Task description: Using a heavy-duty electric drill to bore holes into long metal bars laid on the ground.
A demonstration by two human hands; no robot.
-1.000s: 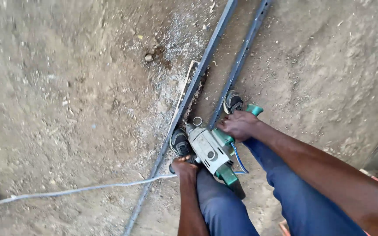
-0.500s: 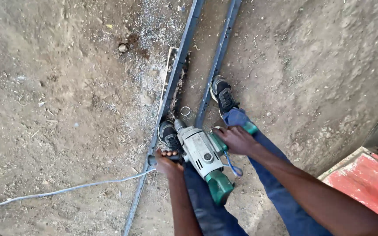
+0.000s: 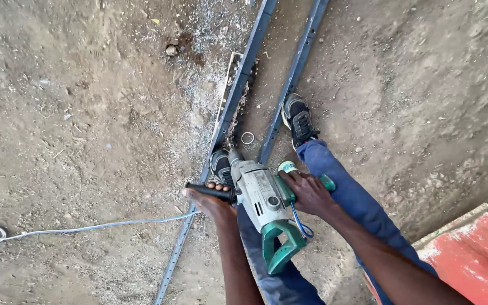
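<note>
Head view: your left hand [image 3: 213, 202] is wrapped shut around the black side handle [image 3: 210, 192] sticking out left of the grey-green drill [image 3: 264, 203]. Your right hand [image 3: 309, 192] is clamped on the green handle [image 3: 327, 182] on the drill's right side, fingers curled over it. Drill sits between both hands, nose down on the left steel rail [image 3: 238, 85] (bit tip hidden). Your left shoe [image 3: 220, 166] is just ahead of the drill on that rail, white cable [image 3: 86, 229] well left of it.
</note>
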